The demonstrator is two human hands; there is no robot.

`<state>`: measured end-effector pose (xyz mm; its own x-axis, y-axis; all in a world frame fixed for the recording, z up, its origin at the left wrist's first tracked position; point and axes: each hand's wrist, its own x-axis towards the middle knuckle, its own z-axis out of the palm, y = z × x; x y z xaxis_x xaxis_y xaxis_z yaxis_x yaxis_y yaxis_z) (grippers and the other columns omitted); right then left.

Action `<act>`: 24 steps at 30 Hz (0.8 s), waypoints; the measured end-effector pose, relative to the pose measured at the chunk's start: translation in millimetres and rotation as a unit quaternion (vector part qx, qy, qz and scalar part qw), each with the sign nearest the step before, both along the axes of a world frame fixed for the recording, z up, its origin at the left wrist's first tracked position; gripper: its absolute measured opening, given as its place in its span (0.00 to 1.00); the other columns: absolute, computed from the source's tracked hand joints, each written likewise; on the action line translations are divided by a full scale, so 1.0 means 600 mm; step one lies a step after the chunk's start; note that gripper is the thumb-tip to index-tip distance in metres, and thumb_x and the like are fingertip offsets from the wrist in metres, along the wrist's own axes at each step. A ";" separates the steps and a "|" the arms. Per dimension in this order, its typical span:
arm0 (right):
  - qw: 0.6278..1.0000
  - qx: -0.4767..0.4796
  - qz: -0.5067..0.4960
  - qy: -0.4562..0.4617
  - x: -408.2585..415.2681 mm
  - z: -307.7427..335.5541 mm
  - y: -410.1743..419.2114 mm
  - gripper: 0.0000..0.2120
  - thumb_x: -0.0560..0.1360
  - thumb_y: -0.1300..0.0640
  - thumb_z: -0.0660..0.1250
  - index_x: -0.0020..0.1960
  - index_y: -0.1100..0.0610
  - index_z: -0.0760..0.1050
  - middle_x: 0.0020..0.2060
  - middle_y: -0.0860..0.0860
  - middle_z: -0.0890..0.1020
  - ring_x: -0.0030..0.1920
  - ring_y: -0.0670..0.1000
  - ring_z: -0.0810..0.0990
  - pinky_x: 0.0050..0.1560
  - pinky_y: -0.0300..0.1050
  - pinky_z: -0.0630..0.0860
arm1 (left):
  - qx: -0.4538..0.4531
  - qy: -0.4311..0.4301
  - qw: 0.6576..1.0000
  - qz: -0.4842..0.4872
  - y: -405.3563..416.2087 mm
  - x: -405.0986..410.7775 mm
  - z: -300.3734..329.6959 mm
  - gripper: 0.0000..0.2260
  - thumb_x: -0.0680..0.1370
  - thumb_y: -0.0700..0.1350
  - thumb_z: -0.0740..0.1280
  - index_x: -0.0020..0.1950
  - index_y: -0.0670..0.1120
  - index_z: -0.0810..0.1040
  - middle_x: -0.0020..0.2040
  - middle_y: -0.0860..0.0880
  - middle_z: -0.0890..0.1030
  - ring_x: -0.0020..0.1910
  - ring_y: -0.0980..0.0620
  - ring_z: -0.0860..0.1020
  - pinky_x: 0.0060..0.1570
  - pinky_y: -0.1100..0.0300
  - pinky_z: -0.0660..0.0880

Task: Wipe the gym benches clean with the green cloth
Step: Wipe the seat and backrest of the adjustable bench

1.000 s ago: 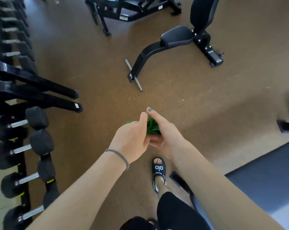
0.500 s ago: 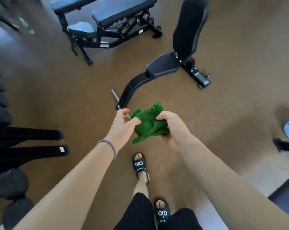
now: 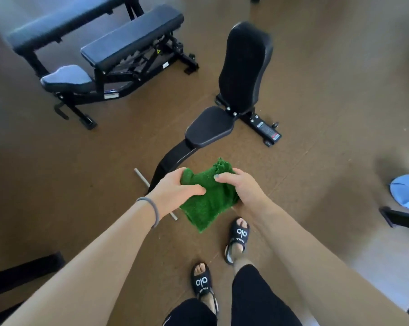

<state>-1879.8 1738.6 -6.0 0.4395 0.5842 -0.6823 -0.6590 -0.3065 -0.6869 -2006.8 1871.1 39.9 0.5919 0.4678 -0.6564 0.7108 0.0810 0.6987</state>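
I hold the green cloth point(image 3: 207, 198) in both hands, in the air in front of me above the brown floor point(image 3: 328, 95). My left hand point(image 3: 175, 190) grips the cloth's left edge, thumb curled over the top and fingers wrapped behind the fabric. My right hand point(image 3: 242, 188) grips the right edge, fingers curled over it, one painted nail showing on top. The cloth is bunched between the two hands; one corner sticks up at the top and a loose fold hangs down below my hands. A grey band point(image 3: 151, 209) sits on my left wrist.

Directly ahead stands the upright bench point(image 3: 222, 114): black seat pad, tall back pad raised steeply behind it, curved black front leg running down toward my hands. A grey crossbar point(image 3: 140, 176) at the foot of that leg lies on the floor, partly hidden by my left hand. The cloth touches no bench.

Further off to the left stands the adjustable bench point(image 3: 130, 36), long dark pad on a black frame, with a separate small seat pad at its near end. A flat bench point(image 3: 57, 27) sits just behind it.

Both feet are on the floor in black sandals point(image 3: 238, 236), right foot ahead of left. A pale blue object point(image 3: 408, 189) shows at the right edge; I cannot tell what it is.
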 end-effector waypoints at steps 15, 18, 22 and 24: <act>0.995 -0.027 0.098 -0.004 0.328 -0.119 0.227 0.12 0.72 0.67 0.75 0.51 0.56 0.76 0.40 0.54 0.86 0.40 0.52 0.87 0.38 0.46 0.82 | 0.116 0.030 0.978 -0.174 0.222 0.330 -0.132 0.13 0.75 0.44 0.73 0.59 0.53 0.77 0.52 0.55 0.80 0.52 0.58 0.79 0.53 0.59 0.78; 0.993 -0.047 0.099 -0.044 0.369 -0.153 0.271 0.18 0.64 0.60 0.80 0.50 0.56 0.76 0.46 0.57 0.86 0.47 0.58 0.87 0.50 0.60 0.85 | 0.082 0.039 0.981 -0.169 0.269 0.371 -0.166 0.07 0.78 0.45 0.70 0.53 0.53 0.76 0.46 0.53 0.83 0.46 0.55 0.82 0.48 0.56 0.81; 0.989 -0.081 0.078 -0.099 0.418 -0.224 0.332 0.23 0.62 0.53 0.82 0.51 0.57 0.75 0.49 0.57 0.86 0.49 0.58 0.86 0.52 0.60 0.84 | 0.088 0.052 0.978 -0.184 0.335 0.424 -0.231 0.03 0.80 0.47 0.65 0.53 0.53 0.74 0.46 0.48 0.83 0.46 0.47 0.84 0.50 0.44 0.83; 0.991 -0.075 0.051 -0.102 0.443 -0.277 0.359 0.17 0.69 0.57 0.80 0.53 0.57 0.76 0.50 0.54 0.84 0.50 0.55 0.85 0.53 0.57 0.83 | 0.093 0.061 0.979 -0.172 0.368 0.448 -0.278 0.02 0.81 0.47 0.64 0.54 0.53 0.74 0.47 0.46 0.83 0.47 0.46 0.83 0.52 0.43 0.82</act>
<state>-1614.2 1953.8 -172.2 0.5208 0.5316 -0.6680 -0.4722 -0.4725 -0.7441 -1738.1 2091.7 -126.6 0.6580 0.3728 -0.6543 0.7527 -0.2991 0.5865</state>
